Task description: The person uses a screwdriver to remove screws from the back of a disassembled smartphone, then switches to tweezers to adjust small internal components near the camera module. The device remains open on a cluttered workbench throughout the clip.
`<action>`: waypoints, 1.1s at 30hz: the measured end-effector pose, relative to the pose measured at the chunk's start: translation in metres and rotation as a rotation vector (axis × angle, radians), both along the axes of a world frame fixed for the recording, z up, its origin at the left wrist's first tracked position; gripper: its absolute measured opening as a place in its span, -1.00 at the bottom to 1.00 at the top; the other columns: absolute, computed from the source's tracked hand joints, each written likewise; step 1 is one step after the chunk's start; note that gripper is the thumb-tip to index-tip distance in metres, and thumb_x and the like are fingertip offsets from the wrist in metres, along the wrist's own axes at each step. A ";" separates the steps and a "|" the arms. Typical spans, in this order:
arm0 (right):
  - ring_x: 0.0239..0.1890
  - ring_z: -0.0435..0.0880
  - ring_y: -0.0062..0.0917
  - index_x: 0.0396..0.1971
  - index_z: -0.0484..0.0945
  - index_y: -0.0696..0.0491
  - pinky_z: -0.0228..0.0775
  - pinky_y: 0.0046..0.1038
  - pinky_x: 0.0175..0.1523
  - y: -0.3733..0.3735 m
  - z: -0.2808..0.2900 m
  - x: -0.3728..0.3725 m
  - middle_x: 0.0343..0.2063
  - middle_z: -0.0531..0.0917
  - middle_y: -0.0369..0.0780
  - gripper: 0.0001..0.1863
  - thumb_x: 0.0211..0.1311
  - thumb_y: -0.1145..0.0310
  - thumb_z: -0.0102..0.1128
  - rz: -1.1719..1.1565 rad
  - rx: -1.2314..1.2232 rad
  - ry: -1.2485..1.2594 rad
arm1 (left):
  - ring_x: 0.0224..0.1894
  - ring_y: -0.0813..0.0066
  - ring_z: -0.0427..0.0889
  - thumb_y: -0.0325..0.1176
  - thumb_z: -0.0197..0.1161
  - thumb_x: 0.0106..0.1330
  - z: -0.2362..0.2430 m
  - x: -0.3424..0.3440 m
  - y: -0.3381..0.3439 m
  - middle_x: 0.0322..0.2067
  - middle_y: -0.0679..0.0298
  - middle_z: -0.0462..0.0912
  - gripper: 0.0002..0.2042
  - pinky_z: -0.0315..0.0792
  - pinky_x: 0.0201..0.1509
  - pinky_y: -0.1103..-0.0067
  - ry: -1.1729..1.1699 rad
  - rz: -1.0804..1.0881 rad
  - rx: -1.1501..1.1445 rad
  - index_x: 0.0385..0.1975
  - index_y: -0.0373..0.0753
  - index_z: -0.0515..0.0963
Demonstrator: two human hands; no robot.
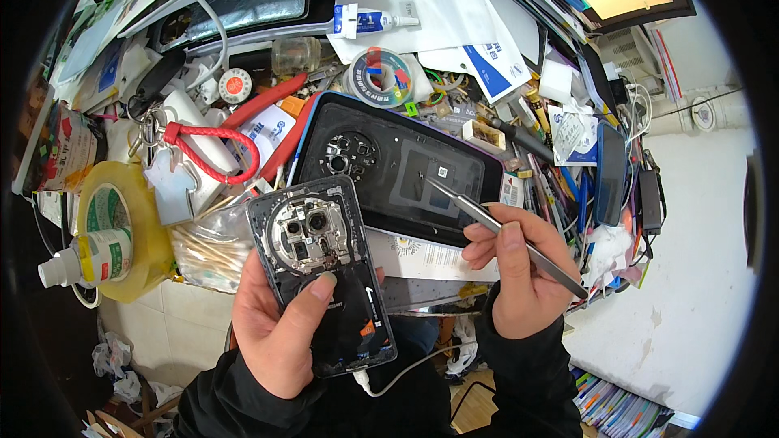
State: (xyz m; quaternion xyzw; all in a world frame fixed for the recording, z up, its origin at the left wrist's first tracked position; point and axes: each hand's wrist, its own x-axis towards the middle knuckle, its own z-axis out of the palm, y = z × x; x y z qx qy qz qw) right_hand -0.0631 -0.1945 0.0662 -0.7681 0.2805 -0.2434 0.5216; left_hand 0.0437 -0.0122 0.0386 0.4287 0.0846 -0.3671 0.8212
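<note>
1. Black casing surrounds an opened phone (349, 308) at the near middle of the scene, raised in front of the person, its camera modules (307, 227) bared at the far end

2. Of the two hands, the left hand (280, 332) grasps this phone, thumb laid across its upper face and the palm along its left side

3. A white cable (362, 379) runs from the near end of the phone and curves off to the right

4. The right hand (527, 276) pinches grey metal tweezers (479, 212) between thumb and fingers, the tips pointing left and far; whether the tips touch anything cannot be told

5. Just beyond the phone, a black panel (471, 174) with a blue edge and a round camera section lies on the desk (403, 296), tilted across it, and the tweezer tips appear over it

6. Left of the phone sit a bag of cotton swabs (209, 247), a roll of yellow tape (154, 235) and a white and green bottle (105, 258) lying against the roll

7. Farther off, a braided red strap (203, 131) loops at the left, a spool (357, 89) stands near the panel's far edge, and a blue and white tube (369, 21) lies beyond it

8. Pens and slim tools (552, 202) crowd the right side, near a white wall (682, 235)
</note>
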 end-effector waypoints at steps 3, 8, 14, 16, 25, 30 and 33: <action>-0.41 0.74 -0.47 0.01 0.57 0.38 0.59 -0.50 -0.29 -0.001 -0.002 0.004 -0.32 0.76 0.03 -0.68 0.55 0.38 0.09 -0.006 -0.033 0.005 | -0.07 -0.02 0.78 -0.59 0.13 0.35 0.000 -0.001 -0.001 -0.04 -0.15 0.69 -0.53 0.72 0.03 0.20 -0.001 0.007 0.039 0.27 -0.43 0.28; -0.41 0.74 -0.47 0.00 0.57 0.38 0.59 -0.51 -0.32 -0.003 -0.004 0.006 -0.32 0.76 0.03 -0.67 0.55 0.37 0.10 0.005 -0.035 0.000 | -0.09 -0.04 0.79 -0.59 0.11 0.32 0.000 -0.002 -0.002 -0.05 -0.16 0.69 -0.50 0.72 0.04 0.16 -0.007 0.013 0.062 0.28 -0.42 0.28; -0.41 0.74 -0.46 -0.01 0.57 0.39 0.59 -0.51 -0.32 -0.002 -0.005 0.004 -0.32 0.76 0.03 -0.67 0.55 0.37 0.09 -0.006 -0.017 0.005 | -0.08 -0.06 0.78 -0.61 0.08 0.32 0.000 -0.001 -0.002 -0.04 -0.18 0.68 -0.51 0.72 0.05 0.15 -0.012 0.005 0.055 0.28 -0.43 0.27; -0.41 0.74 -0.46 -0.03 0.58 0.37 0.59 -0.51 -0.32 -0.002 -0.004 0.002 -0.31 0.75 0.02 -0.70 0.55 0.39 0.08 -0.008 -0.045 0.020 | -0.07 -0.06 0.78 -0.61 0.07 0.32 0.001 -0.001 -0.001 -0.04 -0.18 0.67 -0.52 0.70 0.08 0.13 0.005 0.005 0.038 0.27 -0.43 0.27; -0.26 0.66 -0.40 -0.11 0.74 0.12 0.49 -0.49 -0.21 0.011 0.011 -0.014 -0.20 0.65 -0.16 -0.65 0.08 0.74 0.35 0.453 -0.333 0.014 | -0.03 0.07 0.76 -0.63 0.12 0.35 -0.003 -0.001 0.003 -0.02 -0.13 0.67 -0.55 0.67 0.12 0.21 -0.015 -0.018 0.011 0.25 -0.44 0.29; -0.27 0.62 -0.43 -0.03 0.75 0.04 0.44 -0.51 -0.23 0.018 0.008 -0.019 -0.18 0.63 -0.19 -0.53 0.01 0.72 0.47 0.516 -0.349 0.036 | 0.00 0.25 0.75 -0.69 0.15 0.39 -0.006 -0.002 0.004 0.00 -0.04 0.70 -0.59 0.65 0.10 0.39 -0.018 0.017 -0.078 0.23 -0.43 0.32; -0.27 0.62 -0.43 -0.03 0.75 0.03 0.44 -0.49 -0.23 0.018 0.007 -0.019 -0.17 0.62 -0.20 -0.53 0.01 0.69 0.50 0.533 -0.336 0.044 | 0.00 0.34 0.74 -0.71 0.18 0.37 -0.007 -0.002 0.004 0.00 0.02 0.69 -0.58 0.64 0.10 0.45 -0.042 0.015 -0.040 0.21 -0.42 0.35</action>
